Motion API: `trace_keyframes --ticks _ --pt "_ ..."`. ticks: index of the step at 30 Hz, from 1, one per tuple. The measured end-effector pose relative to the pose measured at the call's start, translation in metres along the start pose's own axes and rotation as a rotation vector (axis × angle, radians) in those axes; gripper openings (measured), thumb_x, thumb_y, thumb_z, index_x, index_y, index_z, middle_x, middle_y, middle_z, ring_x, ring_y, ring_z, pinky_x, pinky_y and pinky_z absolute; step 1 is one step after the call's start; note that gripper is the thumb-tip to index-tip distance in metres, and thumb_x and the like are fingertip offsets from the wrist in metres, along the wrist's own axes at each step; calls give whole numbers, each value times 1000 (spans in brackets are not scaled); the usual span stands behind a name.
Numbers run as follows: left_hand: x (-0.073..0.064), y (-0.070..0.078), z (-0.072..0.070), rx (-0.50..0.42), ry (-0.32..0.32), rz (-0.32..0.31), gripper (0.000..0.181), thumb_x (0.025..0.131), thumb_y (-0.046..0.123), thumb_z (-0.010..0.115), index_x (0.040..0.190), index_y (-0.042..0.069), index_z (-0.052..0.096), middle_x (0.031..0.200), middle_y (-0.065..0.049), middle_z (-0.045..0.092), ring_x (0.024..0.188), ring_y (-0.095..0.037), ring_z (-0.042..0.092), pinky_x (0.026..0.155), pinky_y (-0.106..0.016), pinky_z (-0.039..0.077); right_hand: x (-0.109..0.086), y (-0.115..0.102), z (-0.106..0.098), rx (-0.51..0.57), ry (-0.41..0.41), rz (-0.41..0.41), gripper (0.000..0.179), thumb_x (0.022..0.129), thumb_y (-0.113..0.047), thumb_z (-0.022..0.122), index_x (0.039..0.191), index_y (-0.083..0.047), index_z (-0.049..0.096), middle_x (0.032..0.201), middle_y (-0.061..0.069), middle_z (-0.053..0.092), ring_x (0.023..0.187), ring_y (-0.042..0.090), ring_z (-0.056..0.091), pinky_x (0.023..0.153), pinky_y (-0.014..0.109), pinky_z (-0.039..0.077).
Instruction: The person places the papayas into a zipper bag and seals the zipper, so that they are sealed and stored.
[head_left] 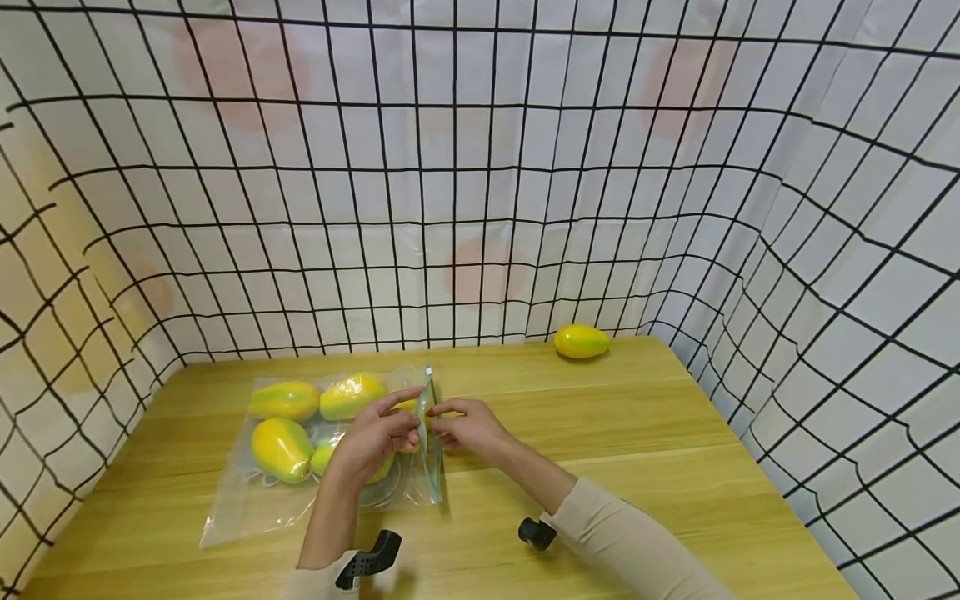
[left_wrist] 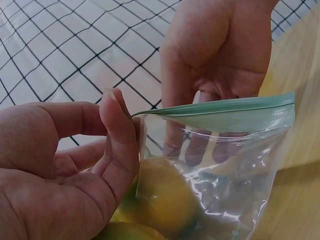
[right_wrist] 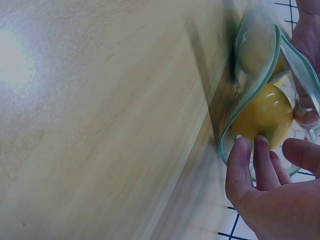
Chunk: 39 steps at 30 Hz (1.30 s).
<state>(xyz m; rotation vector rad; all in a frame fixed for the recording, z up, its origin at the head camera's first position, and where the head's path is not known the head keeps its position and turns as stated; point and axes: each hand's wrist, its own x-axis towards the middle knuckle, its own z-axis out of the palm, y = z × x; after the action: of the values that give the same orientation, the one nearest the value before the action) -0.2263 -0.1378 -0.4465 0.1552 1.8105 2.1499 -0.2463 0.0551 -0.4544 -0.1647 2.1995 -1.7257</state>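
A clear zip bag (head_left: 232, 500) with a green zip strip (left_wrist: 235, 107) lies on its side, several yellow-green mangoes (head_left: 281, 450) inside. Its mouth faces right and stands apart in the right wrist view. My left hand (head_left: 367, 446) pinches the bag's lip between thumb and fingers, reaching across the bag from the near side. At the mouth is my right hand (head_left: 472, 429), its fingers (right_wrist: 262, 162) loosely bent and extended into the opening. Those fingertips overlap a yellow mango (right_wrist: 265, 112) just inside the mouth. Through the clear plastic, they show blurred in the left wrist view.
One more mango (head_left: 581, 342) lies alone at the table's back edge, right of the bag. The wooden table (head_left: 637, 467) is bordered at the back and sides by white sheeting with a black grid net (head_left: 480, 192). Dark wrist-camera mounts (head_left: 371, 558) sit on both sleeves.
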Motion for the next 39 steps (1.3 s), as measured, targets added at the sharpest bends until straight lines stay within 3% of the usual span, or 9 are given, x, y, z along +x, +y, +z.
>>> trace_keyframes --ticks 10,19,29,39 --pt "3 -3 -1 12 -3 -2 54 99 0 52 152 1 40 73 -1 61 64 -10 62 62 -22 55 1 -6 -22 -43 32 -12 37 95 -16 67 129 -2 67 112 22 73 98 38 71 83 40 61" --pt "4 -4 -2 7 1 0 55 99 1 53 152 4 41 74 -1 63 63 -10 62 61 -22 56 -1 -11 -64 -102 144 -23 41 94 -21 71 133 -7 64 112 16 73 104 41 66 90 45 59" --pt "2 -5 -4 10 13 -3 55 99 0 52 152 4 41 75 -2 62 63 -10 62 61 -22 55 -4 -15 -116 -227 263 -8 58 93 -33 73 145 -15 54 121 17 70 109 42 67 99 53 53" --pt "2 -4 -4 -15 10 -8 56 98 -1 52 152 5 42 74 -1 62 62 -10 61 59 -22 52 -13 -1 -153 -330 358 -6 69 94 -38 71 151 -12 45 124 20 68 109 40 66 86 45 56"
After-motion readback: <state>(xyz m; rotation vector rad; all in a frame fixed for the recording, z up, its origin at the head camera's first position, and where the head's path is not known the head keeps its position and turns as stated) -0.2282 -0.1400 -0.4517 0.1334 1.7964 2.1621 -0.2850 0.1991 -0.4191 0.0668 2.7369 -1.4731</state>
